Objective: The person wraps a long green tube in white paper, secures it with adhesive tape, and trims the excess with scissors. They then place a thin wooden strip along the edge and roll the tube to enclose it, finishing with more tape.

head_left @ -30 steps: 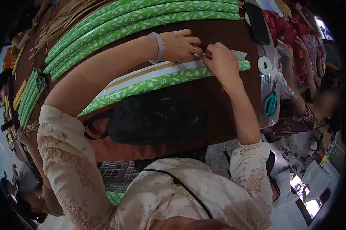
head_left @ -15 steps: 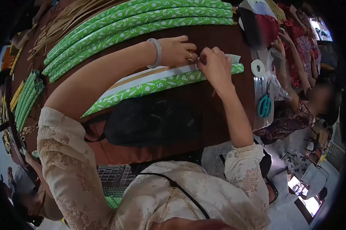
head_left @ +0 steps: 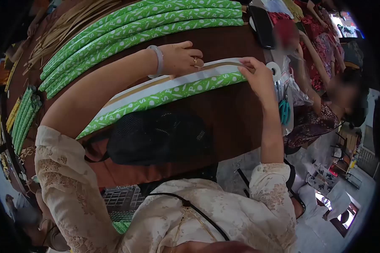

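Note:
A sheet of green printed paper (head_left: 173,95) lies lengthwise before me, its white inner side facing up along the far part. A thin brown strip (head_left: 135,89) runs along that white side. My left hand (head_left: 179,60), with a bangle and a ring, rests over the far part of the sheet, fingers curled; what they hold is hidden. At the sheet's right end, my right hand (head_left: 259,80) has thumb and fingertips closed around the end of the strip.
Finished-looking green rolls (head_left: 148,25) lie behind the sheet, with loose brown strips (head_left: 68,25) at far left. A black bag (head_left: 156,137) sits nearer me. A white tape roll (head_left: 274,71), teal scissors (head_left: 285,111) and a dark case (head_left: 261,26) are on the right. Another person sits there.
My right hand has moved right, away from my left hand, to the sheet's end. The brown strip now shows along the white side. The view has shifted slightly.

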`<state>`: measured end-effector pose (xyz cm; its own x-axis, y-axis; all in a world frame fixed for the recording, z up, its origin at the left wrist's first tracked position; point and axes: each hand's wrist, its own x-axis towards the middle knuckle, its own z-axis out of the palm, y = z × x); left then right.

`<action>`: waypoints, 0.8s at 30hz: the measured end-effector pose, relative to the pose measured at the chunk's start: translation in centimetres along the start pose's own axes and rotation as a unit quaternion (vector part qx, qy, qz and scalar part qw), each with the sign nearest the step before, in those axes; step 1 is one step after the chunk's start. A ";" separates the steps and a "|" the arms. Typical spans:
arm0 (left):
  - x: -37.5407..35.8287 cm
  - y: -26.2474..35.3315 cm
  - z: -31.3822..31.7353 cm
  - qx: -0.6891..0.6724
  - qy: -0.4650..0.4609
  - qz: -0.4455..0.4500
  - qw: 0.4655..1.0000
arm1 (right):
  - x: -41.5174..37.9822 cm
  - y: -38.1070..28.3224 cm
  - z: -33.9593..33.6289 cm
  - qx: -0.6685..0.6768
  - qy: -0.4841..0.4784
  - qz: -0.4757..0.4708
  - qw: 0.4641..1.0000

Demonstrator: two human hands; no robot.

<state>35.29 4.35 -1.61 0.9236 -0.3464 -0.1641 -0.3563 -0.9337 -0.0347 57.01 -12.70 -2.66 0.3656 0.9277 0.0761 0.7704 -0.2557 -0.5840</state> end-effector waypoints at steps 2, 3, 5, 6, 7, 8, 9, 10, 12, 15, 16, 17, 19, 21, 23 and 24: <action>-0.1 0.1 -0.2 0.021 -0.015 0.002 1.000 | 0.0 0.5 -0.8 0.135 -0.028 0.066 0.988; -0.1 0.1 0.0 0.021 -0.015 0.004 1.000 | 0.2 0.2 -1.7 0.112 -0.048 0.063 0.991; -0.2 0.0 0.3 0.020 0.001 -0.001 1.000 | 0.5 0.6 -2.4 0.170 -0.073 0.074 0.980; -0.2 -0.1 0.4 0.019 0.000 0.001 1.000 | 0.7 0.9 -2.5 0.229 -0.098 0.083 0.965; -0.1 -0.1 0.4 0.016 0.003 0.002 1.000 | 0.8 1.3 -2.5 0.230 -0.098 0.085 0.965; -0.1 -0.1 0.4 0.014 0.006 0.004 1.000 | 0.9 1.6 -2.4 0.205 -0.100 0.112 0.967; -0.1 -0.1 0.3 0.014 0.005 0.006 1.000 | 1.0 2.0 -2.4 0.180 -0.103 0.141 0.968; -0.1 -0.1 0.2 0.011 -0.002 0.002 1.000 | 1.1 2.4 -2.3 0.181 -0.100 0.142 0.968; 0.0 -0.1 0.2 0.010 -0.007 0.000 1.000 | 1.1 3.2 -2.2 0.183 -0.092 0.140 0.969; 0.1 -0.1 0.2 0.015 -0.024 0.003 1.000 | 1.4 4.7 -1.8 0.168 -0.029 0.109 0.979; 0.1 -0.1 0.0 0.028 -0.029 0.004 0.999 | 1.5 4.9 -2.0 0.167 -0.026 0.113 0.979; 0.1 0.0 -0.2 0.041 -0.034 0.004 0.999 | 1.6 5.0 -2.4 0.149 -0.034 0.106 0.983; 0.1 -0.1 -0.2 0.047 -0.025 0.008 0.999 | 1.8 5.3 -2.5 0.132 -0.042 0.103 0.985; 0.2 0.0 -0.3 0.055 -0.016 0.012 0.998 | 1.9 5.2 -2.2 0.128 -0.035 0.099 0.986; 0.2 0.1 -0.5 0.064 -0.051 0.008 0.997 | 1.8 4.6 -2.1 0.133 -0.039 0.113 0.984; 0.2 0.1 -0.3 0.064 -0.051 0.009 0.997 | 1.7 4.4 -2.0 0.138 -0.049 0.126 0.981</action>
<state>35.47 4.15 -1.35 0.8996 -0.3465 -0.2659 -0.3946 -0.9057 -0.1548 62.10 -12.78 -3.46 0.4645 0.8693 -0.1688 0.4866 -0.4098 -0.7716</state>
